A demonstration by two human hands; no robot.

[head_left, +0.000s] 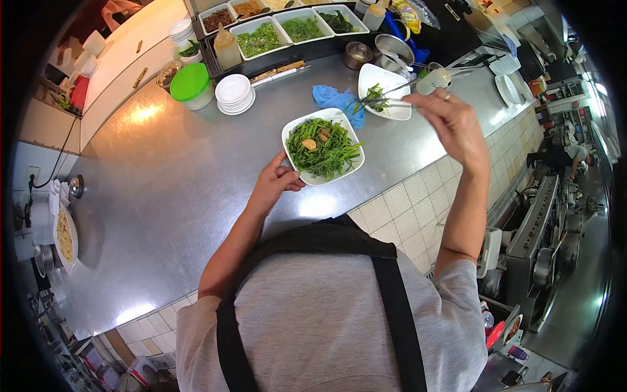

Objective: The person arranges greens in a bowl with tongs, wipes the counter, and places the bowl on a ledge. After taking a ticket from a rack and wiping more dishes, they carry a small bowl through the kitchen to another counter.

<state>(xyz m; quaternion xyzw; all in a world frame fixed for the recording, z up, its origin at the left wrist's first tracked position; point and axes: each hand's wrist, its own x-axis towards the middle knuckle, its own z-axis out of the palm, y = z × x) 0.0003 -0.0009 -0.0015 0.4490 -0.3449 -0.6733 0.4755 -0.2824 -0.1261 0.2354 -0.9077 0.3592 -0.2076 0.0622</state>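
My left hand [279, 179] grips the near left rim of a square white dish [312, 180], thumb over the edge. Cooked leafy greens [320, 157] fill it, with a few pale brown pieces on top. Up and to the right, my right hand [450, 121] is closed around slim metal tongs [392, 103]. Their tips reach over a second white dish [398, 83] and pinch a small bunch of greens [375, 97]. A crumpled blue cloth [334, 99] lies between the two dishes.
Stacked small white plates [234, 91] and a green-lidded tub [192, 85] stand on the steel counter [163, 215]. Behind are trays of chopped greens [260, 40] and a squeeze bottle [226, 47]. A plate of food [65, 238] sits far left. Another person [568, 157] is at far right.
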